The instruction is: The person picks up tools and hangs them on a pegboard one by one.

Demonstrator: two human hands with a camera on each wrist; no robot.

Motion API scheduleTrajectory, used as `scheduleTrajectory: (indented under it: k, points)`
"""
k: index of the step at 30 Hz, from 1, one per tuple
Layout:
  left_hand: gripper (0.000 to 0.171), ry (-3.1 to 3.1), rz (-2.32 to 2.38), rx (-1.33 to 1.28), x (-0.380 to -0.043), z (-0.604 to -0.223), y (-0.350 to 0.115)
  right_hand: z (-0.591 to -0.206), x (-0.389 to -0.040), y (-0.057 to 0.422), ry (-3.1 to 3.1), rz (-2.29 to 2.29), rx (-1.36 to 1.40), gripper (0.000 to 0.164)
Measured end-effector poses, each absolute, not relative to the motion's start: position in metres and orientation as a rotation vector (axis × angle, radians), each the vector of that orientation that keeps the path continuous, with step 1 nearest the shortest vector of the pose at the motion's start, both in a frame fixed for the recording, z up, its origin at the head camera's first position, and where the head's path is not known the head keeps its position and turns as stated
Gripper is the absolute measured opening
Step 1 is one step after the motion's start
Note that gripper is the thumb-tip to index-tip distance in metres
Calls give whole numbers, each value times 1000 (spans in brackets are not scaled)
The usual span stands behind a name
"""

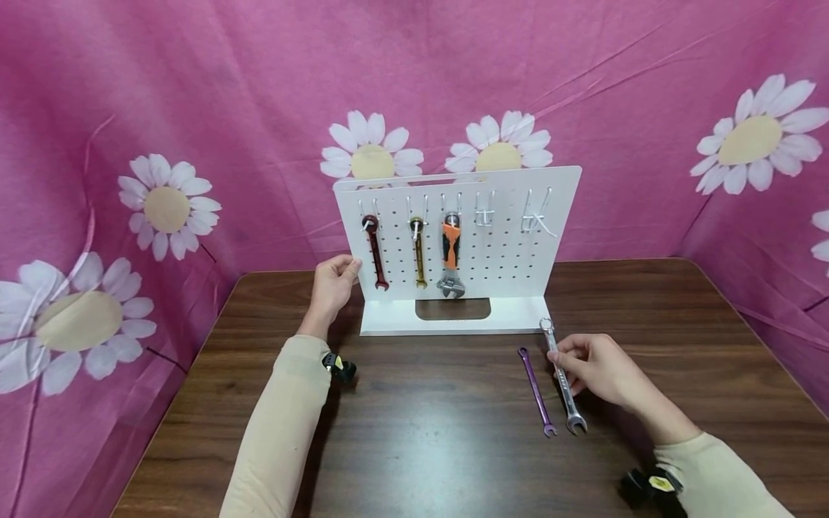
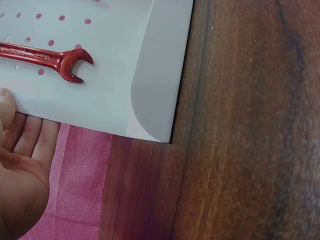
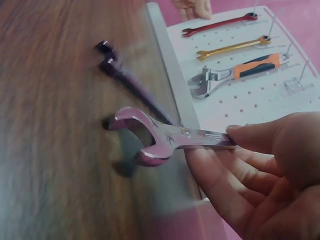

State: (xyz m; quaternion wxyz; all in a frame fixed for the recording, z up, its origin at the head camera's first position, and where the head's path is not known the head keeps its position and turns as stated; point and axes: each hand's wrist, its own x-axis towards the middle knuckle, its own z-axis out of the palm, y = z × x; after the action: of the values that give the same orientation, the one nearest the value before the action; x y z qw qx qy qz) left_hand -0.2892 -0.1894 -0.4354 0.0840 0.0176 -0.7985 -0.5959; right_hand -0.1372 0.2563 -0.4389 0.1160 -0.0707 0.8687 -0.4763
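Observation:
Between thumb and fingers, my right hand [image 1: 599, 367] pinches a silver combination wrench [image 1: 562, 378], its open end toward me and its ring end close to the board's base. Just left of it a purple combination wrench [image 1: 536, 392] lies on the table. My left hand [image 1: 333, 288] grips the left edge of a white pegboard stand [image 1: 505, 266], thumb in front and fingers behind. On its hooks hang a red wrench [image 1: 375, 252], a gold wrench [image 1: 418, 252] and an adjustable wrench [image 1: 451, 255] with an orange and black handle. In the left wrist view the red wrench's open end [image 2: 74, 65] shows near that hand.
Two white wire hooks [image 1: 484, 216] [image 1: 536, 221] on the board's right side bear no tools. The stand's base [image 1: 388, 320] has a cut-out slot and sits on the brown wooden table [image 1: 414, 432]. Pink cloth [image 1: 272, 108] with white flowers surrounds the table's back and sides.

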Motion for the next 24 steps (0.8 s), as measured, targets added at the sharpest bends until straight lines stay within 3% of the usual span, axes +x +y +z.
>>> scheduleTrajectory:
  k: [24]
  points:
    - [28,-2379,-1802,54,-291,-438,-191,-397,-174,213,2742,-1669,-302,26]
